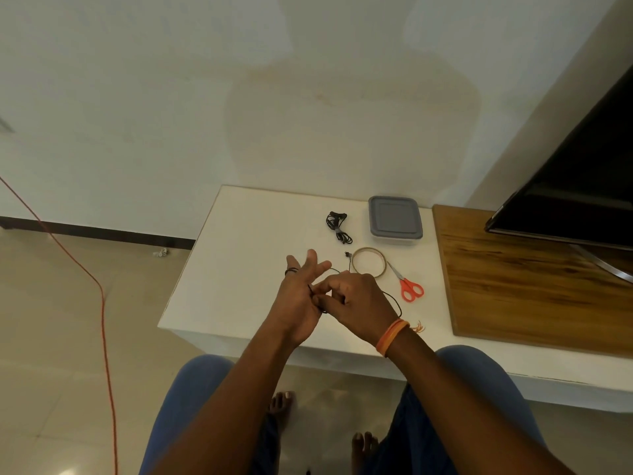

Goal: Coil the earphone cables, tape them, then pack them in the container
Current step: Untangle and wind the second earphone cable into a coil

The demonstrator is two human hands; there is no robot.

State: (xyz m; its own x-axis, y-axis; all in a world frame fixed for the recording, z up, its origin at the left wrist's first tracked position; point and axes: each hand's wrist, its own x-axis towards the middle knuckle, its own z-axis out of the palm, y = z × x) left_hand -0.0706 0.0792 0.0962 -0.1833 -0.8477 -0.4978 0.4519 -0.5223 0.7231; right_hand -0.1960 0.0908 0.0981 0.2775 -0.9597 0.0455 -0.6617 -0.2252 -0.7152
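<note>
My left hand [301, 296] is held up over the white table [239, 269] with fingers spread straight, and a black earphone cable [397, 303] runs across its palm. My right hand [356, 296] pinches that cable against the left palm. The cable trails right and back up to a small plug [348, 255] by the tape. A second earphone [337, 226], coiled and bound in a bundle, lies farther back. The grey-lidded container [395, 217] stands closed at the back right. A clear tape roll [369, 262] lies in front of it.
Orange-handled scissors [409, 286] lie right of the tape. A wooden board [531, 289] carries a black screen [582, 186] at the right. An orange cord [99, 303] runs over the tiled floor on the left. My knees and bare feet are below the table edge.
</note>
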